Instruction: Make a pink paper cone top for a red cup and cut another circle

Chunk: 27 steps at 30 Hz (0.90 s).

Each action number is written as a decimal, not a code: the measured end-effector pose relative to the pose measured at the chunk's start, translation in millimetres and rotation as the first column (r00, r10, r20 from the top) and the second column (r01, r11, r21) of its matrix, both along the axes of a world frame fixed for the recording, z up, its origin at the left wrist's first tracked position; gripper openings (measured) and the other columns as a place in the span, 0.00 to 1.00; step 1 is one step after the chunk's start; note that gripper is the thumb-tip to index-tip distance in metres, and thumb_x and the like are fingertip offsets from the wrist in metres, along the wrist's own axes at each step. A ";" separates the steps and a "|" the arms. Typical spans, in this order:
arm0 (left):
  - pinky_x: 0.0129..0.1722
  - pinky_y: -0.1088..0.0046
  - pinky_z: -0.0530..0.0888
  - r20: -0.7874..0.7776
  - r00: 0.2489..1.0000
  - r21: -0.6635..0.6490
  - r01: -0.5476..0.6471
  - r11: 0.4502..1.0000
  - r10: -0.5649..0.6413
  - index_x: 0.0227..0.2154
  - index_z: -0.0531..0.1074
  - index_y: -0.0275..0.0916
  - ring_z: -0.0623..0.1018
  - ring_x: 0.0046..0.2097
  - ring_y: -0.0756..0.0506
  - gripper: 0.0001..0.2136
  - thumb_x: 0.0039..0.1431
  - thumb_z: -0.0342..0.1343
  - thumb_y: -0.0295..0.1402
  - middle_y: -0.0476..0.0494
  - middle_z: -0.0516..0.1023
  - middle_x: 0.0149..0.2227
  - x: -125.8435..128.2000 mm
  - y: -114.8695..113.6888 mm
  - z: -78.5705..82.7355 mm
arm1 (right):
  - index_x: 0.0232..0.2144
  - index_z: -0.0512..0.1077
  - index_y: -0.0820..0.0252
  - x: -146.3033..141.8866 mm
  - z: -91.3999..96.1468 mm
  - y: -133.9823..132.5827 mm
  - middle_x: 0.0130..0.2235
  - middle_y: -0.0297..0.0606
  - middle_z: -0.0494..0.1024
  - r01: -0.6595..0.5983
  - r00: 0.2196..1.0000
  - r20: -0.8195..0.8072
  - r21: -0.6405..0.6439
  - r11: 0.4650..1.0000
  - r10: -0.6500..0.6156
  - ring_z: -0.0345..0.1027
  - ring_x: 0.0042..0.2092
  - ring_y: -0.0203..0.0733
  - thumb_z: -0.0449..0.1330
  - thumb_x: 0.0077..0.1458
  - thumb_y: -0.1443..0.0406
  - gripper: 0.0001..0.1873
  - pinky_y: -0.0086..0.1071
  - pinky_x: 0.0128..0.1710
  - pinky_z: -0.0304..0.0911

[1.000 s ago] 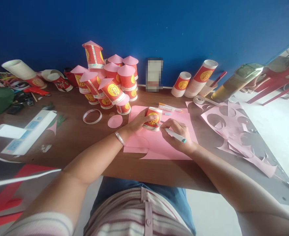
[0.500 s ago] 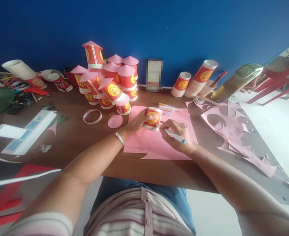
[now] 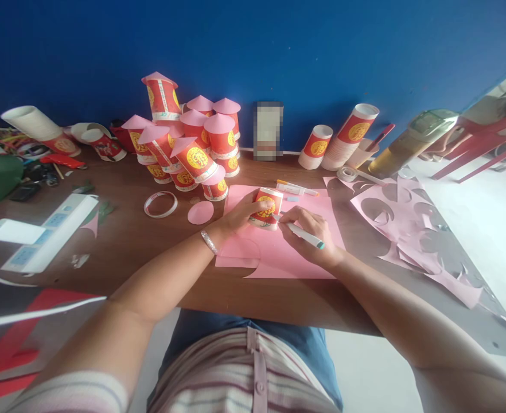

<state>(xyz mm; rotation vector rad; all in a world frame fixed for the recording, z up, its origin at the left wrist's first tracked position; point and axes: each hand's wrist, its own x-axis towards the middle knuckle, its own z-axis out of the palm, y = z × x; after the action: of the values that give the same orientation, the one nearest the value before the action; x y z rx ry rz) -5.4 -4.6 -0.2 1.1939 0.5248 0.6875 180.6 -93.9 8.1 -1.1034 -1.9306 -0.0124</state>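
My left hand (image 3: 241, 217) is closed around a red and white paper cup (image 3: 272, 198) with a yellow round emblem, its thumb across the front. Green marks show on the white band at the cup's lower end. In my right hand (image 3: 307, 232) is a white marker (image 3: 303, 234) with a green end, its tip at the cup's lower right side. Under both hands lies a sheet of pink paper (image 3: 296, 261). A second marker (image 3: 296, 189), white and orange, rests on it behind the cup, beside a small light-blue piece (image 3: 292, 199).
Several red cups with pink cone tops (image 3: 195, 160) stand stacked at the back left. A tape roll (image 3: 160, 217) and a pink paper disc (image 3: 200, 212) lie nearer. Left is a power strip (image 3: 50, 232); right are cup stacks (image 3: 350, 137), a bottle (image 3: 414, 143) and cut pink scraps (image 3: 408, 229).
The marker tip has shifted very slightly at the cup's lower edge. Both hands keep their grip, and the whole view has drifted a little.
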 end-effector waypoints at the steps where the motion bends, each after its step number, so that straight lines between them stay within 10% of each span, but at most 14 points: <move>1: 0.32 0.76 0.72 0.001 1.000 0.000 -0.003 1.000 0.003 0.40 0.71 0.36 0.78 0.35 0.50 0.15 0.59 0.65 0.42 0.48 0.77 0.36 -0.1 0.7 -1.8 | 0.32 0.70 0.53 0.3 -0.1 0.0 0.28 0.32 0.80 0.001 1.000 -0.003 -0.002 1.000 -0.001 0.75 0.29 0.37 0.57 0.61 0.71 0.08 0.28 0.30 0.66; 27: 0.32 0.75 0.75 -0.047 0.997 0.035 -0.062 0.998 0.063 0.34 0.69 0.38 0.79 0.37 0.47 0.12 0.56 0.62 0.40 0.45 0.78 0.34 1.1 -2.4 7.3 | 0.29 0.67 0.53 -1.6 -4.5 -0.8 0.26 0.31 0.78 0.058 0.998 0.000 -0.034 0.998 -0.058 0.72 0.26 0.36 0.57 0.58 0.71 0.08 0.29 0.28 0.65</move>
<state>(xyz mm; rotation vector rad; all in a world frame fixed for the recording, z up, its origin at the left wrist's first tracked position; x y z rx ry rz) -4.3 -7.0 7.1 1.2317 0.5950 0.7244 179.0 -94.7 3.6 -1.1813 -1.9040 -0.0111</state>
